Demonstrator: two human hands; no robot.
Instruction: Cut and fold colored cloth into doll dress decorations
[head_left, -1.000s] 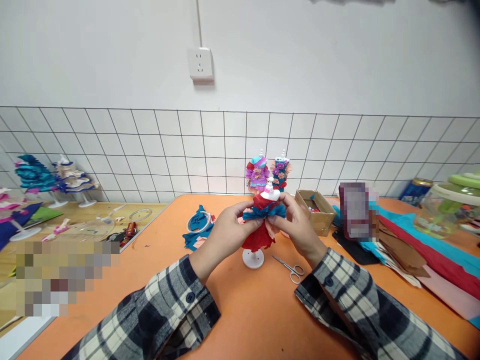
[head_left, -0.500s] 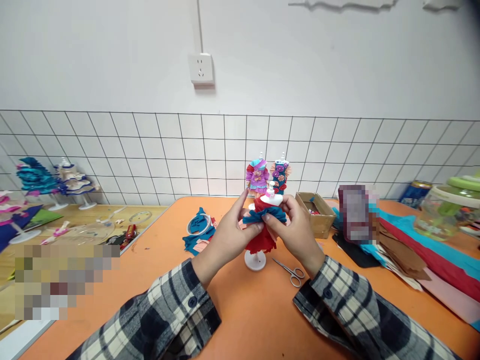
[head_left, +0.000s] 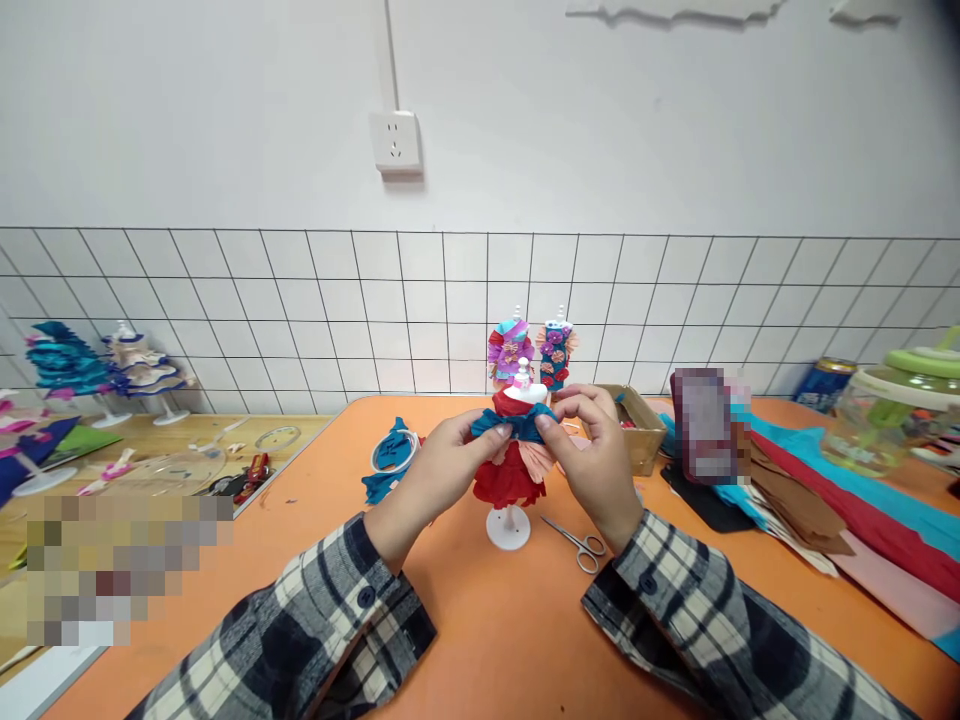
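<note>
A small white mannequin on a round white base wears a red crepe-paper dress with a pale pink pleated piece at its waist. Across its front lies a strip of blue crepe paper. My left hand pinches the strip's left part, thumb in front. At the strip's right end, my right hand holds it between thumb and fingers. Small scissors lie on the table just below my right hand.
Two dressed mannequins stand behind. A cardboard box and crepe-paper sheets lie to the right, near a green-lidded jar. A white ring rests on blue scraps at left. More dressed mannequins stand far left.
My hands have drawn a little apart, and the blue strip sits higher, so the pale pink piece and more of the red skirt show. The view has shifted slightly.
</note>
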